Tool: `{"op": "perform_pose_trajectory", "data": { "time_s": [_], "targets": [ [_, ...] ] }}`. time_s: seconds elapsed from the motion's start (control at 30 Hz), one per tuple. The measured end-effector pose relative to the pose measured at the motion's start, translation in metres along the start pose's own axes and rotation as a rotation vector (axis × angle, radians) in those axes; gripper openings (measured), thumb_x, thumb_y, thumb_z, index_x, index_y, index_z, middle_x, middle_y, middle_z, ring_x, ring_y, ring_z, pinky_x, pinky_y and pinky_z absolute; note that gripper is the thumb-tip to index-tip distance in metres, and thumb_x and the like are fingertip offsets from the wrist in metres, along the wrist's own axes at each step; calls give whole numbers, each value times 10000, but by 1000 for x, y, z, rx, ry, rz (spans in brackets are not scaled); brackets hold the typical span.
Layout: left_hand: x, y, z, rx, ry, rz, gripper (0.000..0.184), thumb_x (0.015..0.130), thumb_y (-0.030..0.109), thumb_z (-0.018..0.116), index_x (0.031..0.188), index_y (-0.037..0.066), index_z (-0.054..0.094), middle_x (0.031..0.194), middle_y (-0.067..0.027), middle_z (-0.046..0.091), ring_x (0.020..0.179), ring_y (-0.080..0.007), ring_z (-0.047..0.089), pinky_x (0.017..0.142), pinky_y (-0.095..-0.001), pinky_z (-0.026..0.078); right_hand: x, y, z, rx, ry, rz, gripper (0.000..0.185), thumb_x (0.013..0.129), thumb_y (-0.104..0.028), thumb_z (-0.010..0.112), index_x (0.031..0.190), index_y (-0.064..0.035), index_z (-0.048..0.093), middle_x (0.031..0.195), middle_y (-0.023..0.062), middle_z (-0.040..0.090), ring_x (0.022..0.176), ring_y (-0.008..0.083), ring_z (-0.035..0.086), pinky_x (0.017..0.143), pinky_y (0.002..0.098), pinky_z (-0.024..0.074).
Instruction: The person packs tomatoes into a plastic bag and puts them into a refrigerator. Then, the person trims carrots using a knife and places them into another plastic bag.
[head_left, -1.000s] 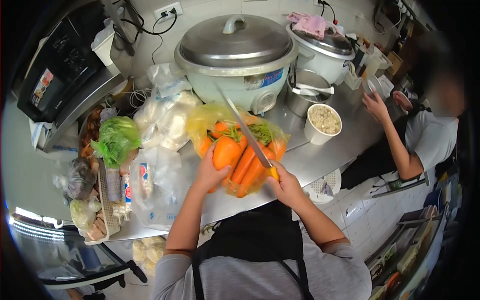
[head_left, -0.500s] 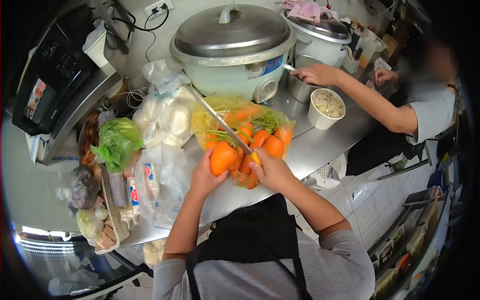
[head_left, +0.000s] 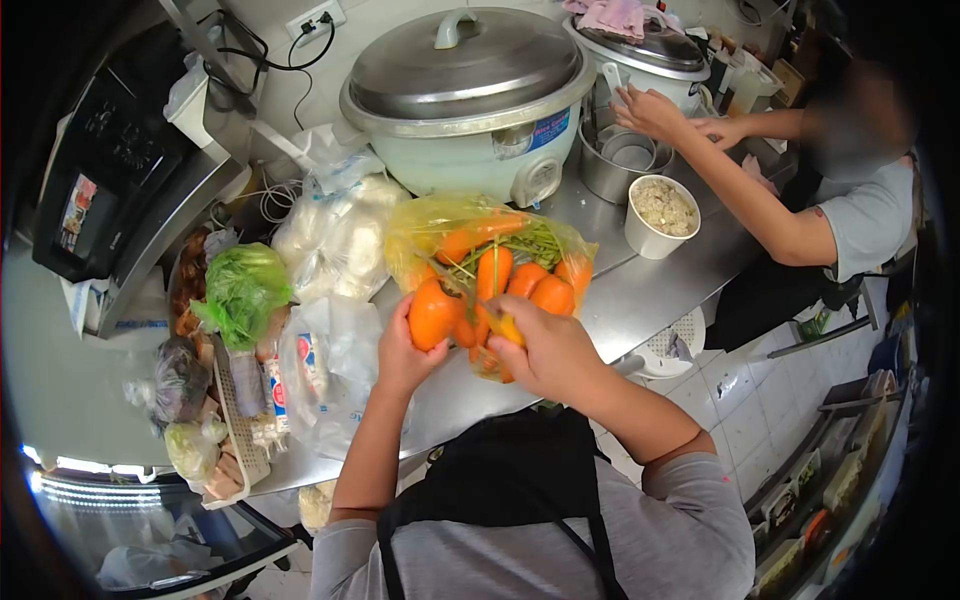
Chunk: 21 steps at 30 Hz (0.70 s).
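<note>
My left hand (head_left: 403, 350) is wrapped round a thick orange carrot (head_left: 434, 313), its cut or stem end turned up. My right hand (head_left: 548, 350) grips a knife by its yellow handle (head_left: 508, 328); the blade reaches up and left across the carrot's top, past the plastic bags. Beneath and behind both hands lies an open yellow plastic bag (head_left: 415, 235) with several carrots (head_left: 494, 272) and green stems (head_left: 530, 245) inside, resting on the steel counter (head_left: 620, 300).
Behind the bag stands a large rice cooker (head_left: 440, 150). To its right are a metal pot (head_left: 610, 175) and a white tub (head_left: 662, 220). Another person (head_left: 780, 210) reaches over the pot. White plastic bags (head_left: 335, 240) and a basket (head_left: 235, 420) with wrapped vegetables are on the left.
The knife in my right hand has swung across the held carrot, its handle staying close to it. My left hand has moved slightly left. The other person's hands have come over the pot.
</note>
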<state>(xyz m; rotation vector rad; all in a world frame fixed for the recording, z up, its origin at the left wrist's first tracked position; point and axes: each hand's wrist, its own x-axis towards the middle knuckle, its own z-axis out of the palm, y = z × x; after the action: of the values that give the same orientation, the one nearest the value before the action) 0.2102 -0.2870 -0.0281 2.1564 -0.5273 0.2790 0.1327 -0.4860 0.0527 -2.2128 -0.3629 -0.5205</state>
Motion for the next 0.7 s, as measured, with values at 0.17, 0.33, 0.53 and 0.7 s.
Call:
{"op": "perform_pose_trajectory", "data": {
  "time_s": [0.17, 0.33, 0.53, 0.7],
  "targets": [
    [-11, -15, 9, 70, -16, 40, 677, 569, 169, 695, 1143, 20, 370, 977, -165, 550, 862, -300, 564, 714, -341, 463, -8, 27, 28, -181, -294, 247, 344, 765, -236, 545, 1041, -70, 428, 807, 141, 582, 671, 308, 579, 547, 386, 460],
    [-8, -11, 4, 25, -20, -38, 656, 563, 157, 698, 1123, 13, 389, 963, -170, 551, 857, -303, 564, 721, -337, 461, 0, -1, 10, -42, -84, 40, 333, 772, -255, 535, 1026, -67, 432, 788, 152, 582, 661, 308, 580, 548, 389, 459],
    [-3, 2, -5, -124, 72, 105, 651, 577, 130, 686, 1130, -5, 370, 976, -145, 549, 876, -248, 566, 754, -308, 450, 1, 52, 35, -205, -294, 388, 351, 770, -249, 547, 1049, -69, 431, 749, 156, 584, 660, 322, 575, 557, 408, 454],
    [4, 11, -36, -211, 134, 103, 710, 599, 71, 647, 1194, 0, 266, 1094, -134, 439, 994, -204, 475, 853, -319, 387, -2, 36, 25, -98, -190, 322, 340, 783, -245, 529, 1066, -86, 428, 717, 177, 572, 655, 350, 564, 559, 430, 446]
  ]
}}
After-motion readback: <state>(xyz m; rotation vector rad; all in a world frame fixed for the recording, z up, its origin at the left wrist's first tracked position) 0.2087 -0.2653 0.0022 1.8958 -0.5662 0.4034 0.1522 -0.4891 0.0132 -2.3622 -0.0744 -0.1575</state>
